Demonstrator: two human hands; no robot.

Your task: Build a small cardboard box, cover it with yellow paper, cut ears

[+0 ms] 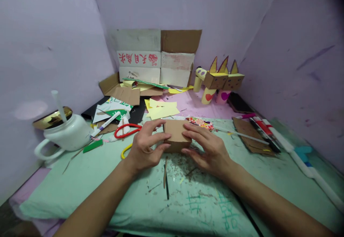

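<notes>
L hand [146, 144] & R hand [211, 149] holding cardbd box [176, 131], ends part. hidden, scissors [129, 125] part. blocked

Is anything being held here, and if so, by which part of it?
Yes, a small cardboard box: the left hand grips it at its left side, the right hand at its right side.

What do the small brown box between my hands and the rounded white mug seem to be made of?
Small brown box: apparently matt cardboard, judging by its plain tan faces and fold-like edge.
Rounded white mug: probably glazed ceramic, possibly plastic, given its smooth, softly shiny surface.
</notes>
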